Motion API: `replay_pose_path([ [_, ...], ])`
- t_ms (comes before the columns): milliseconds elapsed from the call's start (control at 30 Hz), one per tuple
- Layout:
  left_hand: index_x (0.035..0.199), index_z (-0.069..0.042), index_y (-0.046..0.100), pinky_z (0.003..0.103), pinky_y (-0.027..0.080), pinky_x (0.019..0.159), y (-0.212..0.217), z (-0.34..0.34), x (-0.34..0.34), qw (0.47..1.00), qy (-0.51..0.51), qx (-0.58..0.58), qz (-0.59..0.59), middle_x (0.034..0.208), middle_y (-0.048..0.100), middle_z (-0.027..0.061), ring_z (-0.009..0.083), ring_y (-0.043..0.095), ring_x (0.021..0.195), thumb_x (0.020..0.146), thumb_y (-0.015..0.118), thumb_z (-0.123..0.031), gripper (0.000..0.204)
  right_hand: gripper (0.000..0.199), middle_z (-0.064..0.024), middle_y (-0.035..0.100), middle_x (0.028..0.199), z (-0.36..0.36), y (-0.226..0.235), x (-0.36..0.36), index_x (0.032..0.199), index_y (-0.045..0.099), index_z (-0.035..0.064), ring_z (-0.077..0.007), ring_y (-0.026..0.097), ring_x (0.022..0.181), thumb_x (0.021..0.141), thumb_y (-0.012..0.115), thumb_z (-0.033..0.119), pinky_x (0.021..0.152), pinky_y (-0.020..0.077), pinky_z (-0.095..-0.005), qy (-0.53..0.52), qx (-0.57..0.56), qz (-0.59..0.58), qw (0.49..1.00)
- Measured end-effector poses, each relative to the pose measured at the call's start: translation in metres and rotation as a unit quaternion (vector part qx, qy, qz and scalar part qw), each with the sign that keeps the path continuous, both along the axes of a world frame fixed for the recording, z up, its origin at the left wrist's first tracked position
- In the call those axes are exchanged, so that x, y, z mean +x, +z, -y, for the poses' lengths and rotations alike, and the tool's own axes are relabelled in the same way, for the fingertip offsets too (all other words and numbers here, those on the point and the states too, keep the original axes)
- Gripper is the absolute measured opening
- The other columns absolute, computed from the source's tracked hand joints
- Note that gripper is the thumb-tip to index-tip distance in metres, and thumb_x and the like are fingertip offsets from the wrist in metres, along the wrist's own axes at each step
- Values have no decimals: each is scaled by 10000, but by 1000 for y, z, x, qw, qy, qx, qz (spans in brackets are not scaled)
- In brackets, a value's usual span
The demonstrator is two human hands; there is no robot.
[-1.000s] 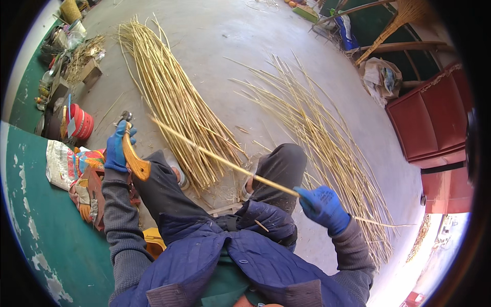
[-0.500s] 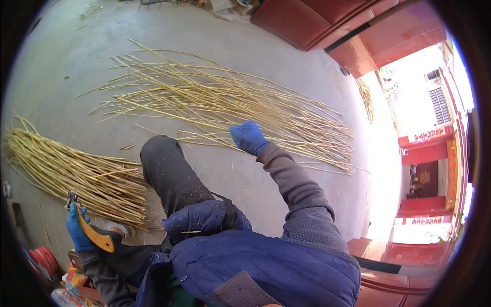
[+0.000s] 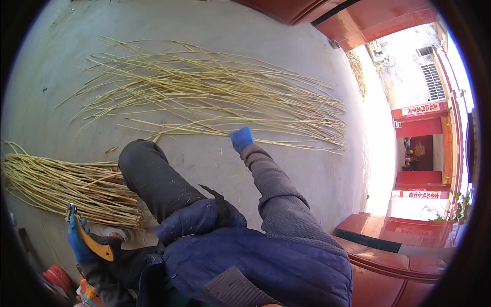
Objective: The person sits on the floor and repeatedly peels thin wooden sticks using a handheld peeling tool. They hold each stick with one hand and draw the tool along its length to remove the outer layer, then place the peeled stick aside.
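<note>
Dozens of loose stalks (image 3: 215,84) lay just beyond the right hand (image 3: 242,139), the nearer of the two, their long axis running left to right; whether it gripped any, I could not tell. The left hand (image 3: 78,240) held a curved-handled tool (image 3: 101,248) beside a bundle (image 3: 76,184); grey floor (image 3: 317,189) spread behind the right.

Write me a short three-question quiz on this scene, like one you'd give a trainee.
1. Which hand holds the tool with the curved handle?
2. True or false: both hands are bare.
3. Which is the right hand nearest to?
A. the tight bundle
B. the spread-out stalks
C. the shoe

Key:
1. The left hand.
2. False; both wear blue gloves.
3. B.
</note>
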State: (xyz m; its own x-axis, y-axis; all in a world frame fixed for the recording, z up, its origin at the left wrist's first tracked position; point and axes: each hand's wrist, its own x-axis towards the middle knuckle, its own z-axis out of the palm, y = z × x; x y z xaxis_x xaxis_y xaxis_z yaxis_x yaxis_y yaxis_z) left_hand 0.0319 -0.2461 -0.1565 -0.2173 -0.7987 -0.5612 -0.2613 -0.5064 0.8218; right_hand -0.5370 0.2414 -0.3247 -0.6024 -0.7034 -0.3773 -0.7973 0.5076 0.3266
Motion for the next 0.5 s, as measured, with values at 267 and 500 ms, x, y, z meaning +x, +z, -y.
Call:
replay_pose_path([
  [267, 1154, -41, 647, 212, 497, 594, 51, -22, 2, 1000, 24, 1, -15, 914, 668, 46, 96, 601, 691, 971, 668, -469, 466, 189, -3, 767, 1036, 16, 26, -45, 1047, 778, 215, -216, 720, 996, 967, 608, 229, 802, 512, -426, -29, 204, -103, 973],
  [500, 1250, 8, 643, 209, 500, 601, 88, 2, 29, 984, 114, -119, -63, 915, 678, 52, 79, 594, 677, 965, 651, -520, 600, 257, -109, 756, 1087, 204, 111, -80, 1103, 733, 172, -285, 722, 1043, 904, 648, 311, 820, 566, -428, 7, 45, -94, 995],
])
